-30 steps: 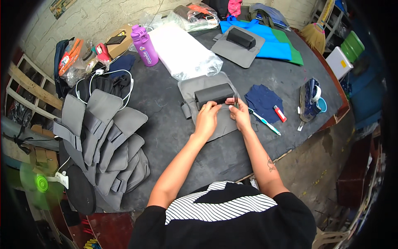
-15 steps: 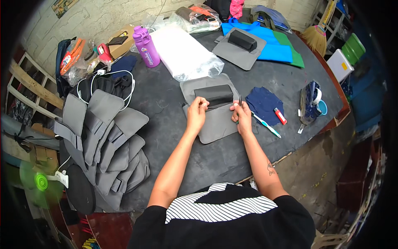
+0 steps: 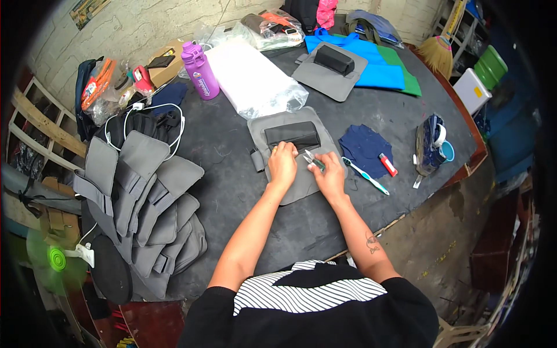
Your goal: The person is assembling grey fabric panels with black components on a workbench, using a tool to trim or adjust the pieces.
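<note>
Working with two bare hands above a flat grey fabric panel with rounded corners (image 3: 305,184), set slightly askew on a dark, matte counter (image 3: 229,153). Lies directly under both hands, reaching past the fingertips at the far side and showing again between the wrists. Carries on its far half a long, black, box-shaped piece (image 3: 293,134), and at its left edge a short grey strap loop (image 3: 257,160).

Bunched at the left hand (image 3: 282,164), with fingers bent downward onto the middle of the panel, at the near side of the black piece — impossible to tell whether pinching anything, with the thumb and fingertips mostly out of sight. Grasping with the right hand (image 3: 331,175), over the right part of the panel, a small pair of metal-bladed snips with a dark green grip (image 3: 316,163) — aimed up and left, toward the other hand's fingertips.

To the right of the panel, just beside it, a ragged navy cloth scrap (image 3: 361,145), a slim white-and-teal toothbrush (image 3: 368,178) and a small red-and-white cylinder (image 3: 388,165). To its left, well apart, a heap of overlapping grey fabric panels (image 3: 159,209). Beyond it, nearly touching, a white stack in clear plastic (image 3: 249,75); farther beyond and left, a purple screw-top bottle (image 3: 201,74).
</note>
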Demonstrator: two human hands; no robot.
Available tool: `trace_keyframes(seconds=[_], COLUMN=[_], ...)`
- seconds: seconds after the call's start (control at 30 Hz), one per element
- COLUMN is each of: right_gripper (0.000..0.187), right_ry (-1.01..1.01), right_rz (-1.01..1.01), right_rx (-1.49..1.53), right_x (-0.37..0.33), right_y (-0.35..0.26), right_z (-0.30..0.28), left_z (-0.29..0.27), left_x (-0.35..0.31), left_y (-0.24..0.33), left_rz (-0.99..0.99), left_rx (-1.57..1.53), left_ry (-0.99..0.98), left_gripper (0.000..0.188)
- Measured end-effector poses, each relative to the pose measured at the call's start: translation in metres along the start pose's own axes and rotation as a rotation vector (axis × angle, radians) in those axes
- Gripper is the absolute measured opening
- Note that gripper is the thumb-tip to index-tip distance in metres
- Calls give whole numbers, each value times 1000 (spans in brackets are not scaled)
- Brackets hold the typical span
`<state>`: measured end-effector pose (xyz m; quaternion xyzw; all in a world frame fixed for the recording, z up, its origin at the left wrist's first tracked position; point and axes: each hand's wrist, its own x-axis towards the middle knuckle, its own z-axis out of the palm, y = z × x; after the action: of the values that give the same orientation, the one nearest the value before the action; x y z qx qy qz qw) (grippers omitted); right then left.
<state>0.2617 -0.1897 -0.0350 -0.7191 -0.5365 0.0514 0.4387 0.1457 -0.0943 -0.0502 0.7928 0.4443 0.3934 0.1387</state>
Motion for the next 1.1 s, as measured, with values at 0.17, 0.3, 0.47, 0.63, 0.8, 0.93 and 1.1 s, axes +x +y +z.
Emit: trace_keyframes(seconds=[0.17, 0.3, 0.47, 0.63, 0.8, 0.93, 1.1], right_gripper=[26, 21, 18, 16, 15, 14, 19], right_ry=[14, 45, 54, 65, -33, -41, -158], right_rz=[6, -34, -56, -29, -38, -163, -180], right_rx=[-64, -123, -147, -89, 59, 54, 358], right_x=[-2, 0, 1, 1, -8, -10, 1], right_y=[-7, -3, -4, -1, -10, -20, -43], right_z=[11, 21, 24, 18, 7, 12, 29], left_z=[-5, -7, -8, -36, -66, -62, -53], left_x=[7, 7, 6, -3, -17, -28, -28], left_y=[0, -1, -10, 1, -20, -29, -35], left_rz=[-192, -233, -232, -216, -264, -29, -20], left_rx=[-156, -204, -326, -532, -361, -149, -103], left_ry=[-78, -92, -114, 246, 7, -67, -8], left_gripper=[7, 7, 5, 9, 8, 13, 9])
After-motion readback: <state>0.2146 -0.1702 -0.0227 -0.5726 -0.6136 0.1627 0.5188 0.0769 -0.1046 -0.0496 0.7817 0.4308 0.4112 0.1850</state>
